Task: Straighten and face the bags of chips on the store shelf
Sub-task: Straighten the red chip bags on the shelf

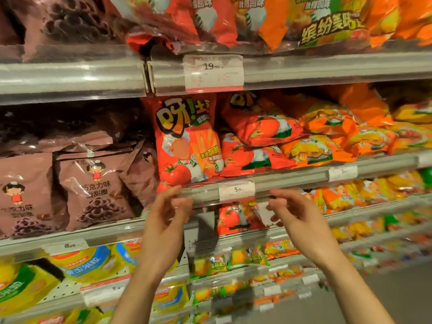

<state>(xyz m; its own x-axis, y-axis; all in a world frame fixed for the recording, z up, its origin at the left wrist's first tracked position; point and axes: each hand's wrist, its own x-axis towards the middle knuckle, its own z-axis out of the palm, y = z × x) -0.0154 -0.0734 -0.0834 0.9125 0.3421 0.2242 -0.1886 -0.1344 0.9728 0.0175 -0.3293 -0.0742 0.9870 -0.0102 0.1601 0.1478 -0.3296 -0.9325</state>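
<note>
A red tomato chip bag (187, 141) stands upright and faces front on the middle shelf. To its right, more red bags (257, 129) lie tilted on their sides in a loose pile, and orange bags (327, 139) slump beyond them. My left hand (163, 220) hovers just below the upright bag, in front of the shelf rail (292, 181), its fingers loosely curled and holding nothing. My right hand (297, 220) floats at the same height under the toppled red bags, fingers relaxed and empty. Neither hand touches a bag.
Brown chocolate-ring snack bags (93, 190) fill the shelf to the left. The upper shelf (327, 66) with a price tag (212, 71) carries red and orange bags. Lower shelves hold yellow bags (77, 260) and small orange packs (339, 195).
</note>
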